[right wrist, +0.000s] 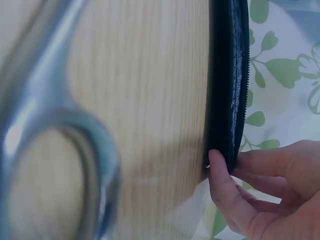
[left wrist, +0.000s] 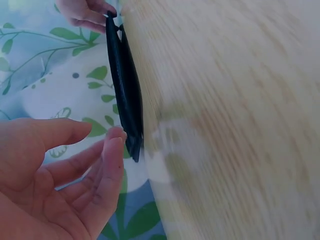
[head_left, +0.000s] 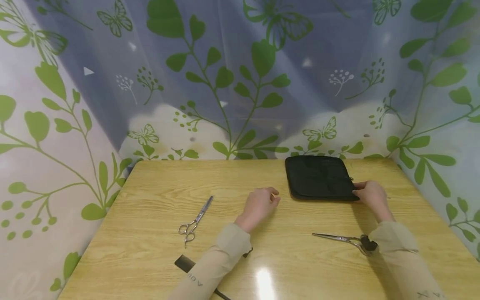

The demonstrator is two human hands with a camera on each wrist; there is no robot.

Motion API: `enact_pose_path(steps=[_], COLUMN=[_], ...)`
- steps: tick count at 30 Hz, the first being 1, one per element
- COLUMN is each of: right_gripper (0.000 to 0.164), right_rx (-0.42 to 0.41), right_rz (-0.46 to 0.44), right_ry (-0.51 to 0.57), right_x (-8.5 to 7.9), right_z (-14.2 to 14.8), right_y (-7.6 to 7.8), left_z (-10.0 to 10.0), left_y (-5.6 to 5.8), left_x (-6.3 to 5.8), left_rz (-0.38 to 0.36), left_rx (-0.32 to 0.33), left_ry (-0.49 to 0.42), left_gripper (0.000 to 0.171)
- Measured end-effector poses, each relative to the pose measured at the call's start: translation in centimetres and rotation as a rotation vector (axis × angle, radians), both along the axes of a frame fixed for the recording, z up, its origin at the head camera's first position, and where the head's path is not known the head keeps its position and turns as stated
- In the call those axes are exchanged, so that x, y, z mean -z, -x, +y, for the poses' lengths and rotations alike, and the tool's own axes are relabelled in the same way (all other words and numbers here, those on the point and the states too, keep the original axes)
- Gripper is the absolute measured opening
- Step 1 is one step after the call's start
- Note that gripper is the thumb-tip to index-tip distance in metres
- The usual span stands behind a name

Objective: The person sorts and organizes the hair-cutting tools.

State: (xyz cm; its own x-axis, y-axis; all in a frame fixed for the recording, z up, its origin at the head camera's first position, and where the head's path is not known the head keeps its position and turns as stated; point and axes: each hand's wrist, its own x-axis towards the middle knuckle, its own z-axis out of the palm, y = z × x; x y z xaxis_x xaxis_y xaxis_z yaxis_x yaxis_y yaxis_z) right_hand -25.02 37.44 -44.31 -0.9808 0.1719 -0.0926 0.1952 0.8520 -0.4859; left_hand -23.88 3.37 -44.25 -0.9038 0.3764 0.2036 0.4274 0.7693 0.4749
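A flat black zippered case (head_left: 316,178) lies at the back right of the table. My right hand (head_left: 373,198) pinches its near right corner between thumb and fingers; the right wrist view shows the case (right wrist: 222,85) edge-on, with zipper teeth along one edge. Left of the case, my left hand (head_left: 260,205) is held with loosely bent fingers and nothing in them. In the left wrist view a gap shows between that hand's thumb and fingers (left wrist: 112,165). Metal scissors (head_left: 337,238) lie below the right hand, their handles partly hidden by a dark piece near the sleeve.
Thinning scissors (head_left: 196,221) with a toothed blade lie on the left of the wooden table (head_left: 150,266). A dark flat piece (head_left: 184,263) shows beside the left forearm, which covers part of it. A leaf-patterned curtain (head_left: 225,104) hangs behind the table's back edge.
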Motion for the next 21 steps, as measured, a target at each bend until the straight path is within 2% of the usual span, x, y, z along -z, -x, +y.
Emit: enact_pose_path(steps=[6, 12, 15, 21], right_gripper=[0.042, 0.044, 0.044, 0.045], right_rx=[0.007, -0.009, -0.025, -0.064], right_rz=[-0.024, -0.050, -0.048, -0.085], right_ry=[0.059, 0.041, 0.008, 0.035], right_x=[-0.2, -0.5, -0.5, -0.7], right_z=[-0.6, -0.7, -0.6, -1.0], right_y=[-0.4, -0.6, -0.7, -1.0], left_z=[0.7, 1.2, 1.3, 1.5], left_y=[-0.1, 0.0, 0.0, -0.1], left_x=[0.0, 0.4, 0.6, 1.0], left_rz=[-0.063, -0.052, -0.051, -0.065], left_rx=[-0.005, -0.017, -0.002, 0.027], left_ry=[-0.009, 0.004, 0.016, 0.032], left_gripper=[0.029, 0.030, 0.026, 0.034])
